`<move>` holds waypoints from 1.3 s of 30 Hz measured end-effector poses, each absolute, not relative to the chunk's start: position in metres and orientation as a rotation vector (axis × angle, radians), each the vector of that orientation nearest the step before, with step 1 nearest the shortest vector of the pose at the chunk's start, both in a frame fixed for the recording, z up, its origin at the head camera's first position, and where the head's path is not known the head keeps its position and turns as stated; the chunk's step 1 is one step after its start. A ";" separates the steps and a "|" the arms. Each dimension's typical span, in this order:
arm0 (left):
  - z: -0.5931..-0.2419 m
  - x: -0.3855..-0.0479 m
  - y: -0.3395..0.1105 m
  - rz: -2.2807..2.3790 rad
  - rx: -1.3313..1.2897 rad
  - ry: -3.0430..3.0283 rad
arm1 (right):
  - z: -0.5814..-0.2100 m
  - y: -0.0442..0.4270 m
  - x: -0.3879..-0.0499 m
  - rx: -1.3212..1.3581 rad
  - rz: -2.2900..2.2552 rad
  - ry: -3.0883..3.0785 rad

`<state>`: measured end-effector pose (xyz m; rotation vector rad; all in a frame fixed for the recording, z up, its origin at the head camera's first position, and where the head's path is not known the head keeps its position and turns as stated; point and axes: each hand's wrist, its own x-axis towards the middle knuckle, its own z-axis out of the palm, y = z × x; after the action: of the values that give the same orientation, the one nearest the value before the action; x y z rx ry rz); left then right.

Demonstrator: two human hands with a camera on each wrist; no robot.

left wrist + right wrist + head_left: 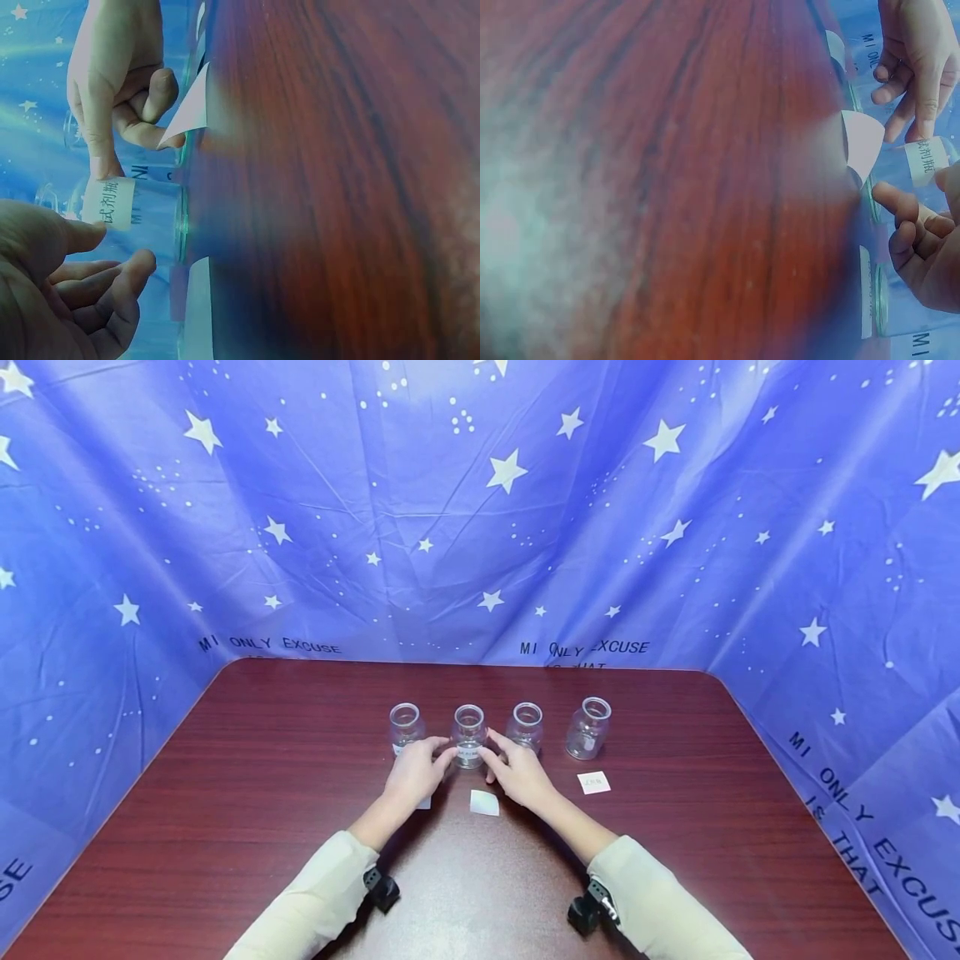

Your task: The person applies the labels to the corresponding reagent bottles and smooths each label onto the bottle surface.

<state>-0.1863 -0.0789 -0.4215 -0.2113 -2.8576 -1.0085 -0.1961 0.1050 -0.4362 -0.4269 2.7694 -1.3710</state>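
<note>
A clear glass jar (469, 720) stands upright on the table, second from the left among several alike. On its front is a white label (112, 204) with printed characters. My left hand (412, 774) holds the jar's left side, its thumb touching one end of the label. From the other side my right hand (522, 777) holds it, with the thumb (941, 178) at the label's opposite end. The lower fingers of both hands are bent and free of the jar. Behind the jar, the index fingertips are partly hidden.
Similar jars stand at left (406, 717), right (527, 717) and far right (588, 733). Pale paper squares lie before the row, one in the middle (483, 802), another with writing (593, 782), and one partly under my left hand. A blue star-printed curtain (465, 527) surrounds the table.
</note>
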 end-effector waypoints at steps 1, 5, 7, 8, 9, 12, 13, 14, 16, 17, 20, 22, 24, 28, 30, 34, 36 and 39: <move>-0.420 -0.185 -0.079 -1.001 -0.202 -2.868 | -0.435 0.106 -0.196 -0.422 -1.380 2.757; -0.417 -0.181 -0.080 -0.978 -0.194 -2.887 | -0.432 0.110 -0.192 -0.417 -1.415 2.706; -0.415 -0.179 -0.080 -0.981 -0.206 -2.882 | -0.429 0.113 -0.190 -0.424 -1.408 2.700; -0.415 -0.178 -0.079 -0.985 -0.219 -2.875 | -0.428 0.115 -0.189 -0.442 -1.392 2.716; -0.414 -0.177 -0.078 -0.995 -0.232 -2.870 | -0.426 0.116 -0.188 -0.463 -1.364 2.740; -0.413 -0.175 -0.075 -1.048 -0.301 -2.844 | -0.421 0.121 -0.185 -0.551 -1.255 2.836; -0.412 -0.174 -0.074 -1.071 -0.327 -2.837 | -0.419 0.123 -0.184 -0.582 -1.215 2.869; -0.412 -0.173 -0.072 -1.084 -0.362 -2.830 | -0.418 0.125 -0.183 -0.604 -1.177 2.897; -0.412 -0.172 -0.069 -1.124 -0.422 -2.819 | -0.415 0.130 -0.182 -0.636 -1.128 2.923; -0.412 -0.172 -0.067 -1.141 -0.456 -2.813 | -0.415 0.133 -0.181 -0.649 -1.112 2.925; -0.413 -0.171 -0.062 -1.159 -0.543 -2.808 | -0.413 0.142 -0.179 -0.698 -1.062 2.934; -0.413 -0.171 -0.057 -1.177 -0.590 -2.804 | -0.412 0.149 -0.178 -0.734 -1.025 2.939; -0.414 -0.171 -0.053 -1.164 -0.633 -2.809 | -0.412 0.155 -0.178 -0.769 -0.986 2.943; -0.416 -0.171 -0.043 -1.133 -0.703 -2.856 | -0.414 0.169 -0.177 -0.775 -0.925 2.946; -0.419 -0.170 -0.037 -1.109 -0.743 -2.883 | -0.416 0.176 -0.175 -0.766 -0.893 2.948; -0.424 -0.169 -0.024 -1.047 -0.802 -2.914 | -0.421 0.186 -0.173 -0.755 -0.832 2.955; -0.426 -0.169 -0.019 -0.996 -0.806 -2.929 | -0.423 0.190 -0.172 -0.756 -0.809 2.958; -0.427 -0.170 -0.011 -0.903 -0.805 -2.944 | -0.425 0.193 -0.170 -0.785 -0.760 2.975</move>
<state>-0.1696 -0.0113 -0.4274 -0.8052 -2.9441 -0.9031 -0.1705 0.1934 -0.4249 -0.7855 2.9755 -0.7599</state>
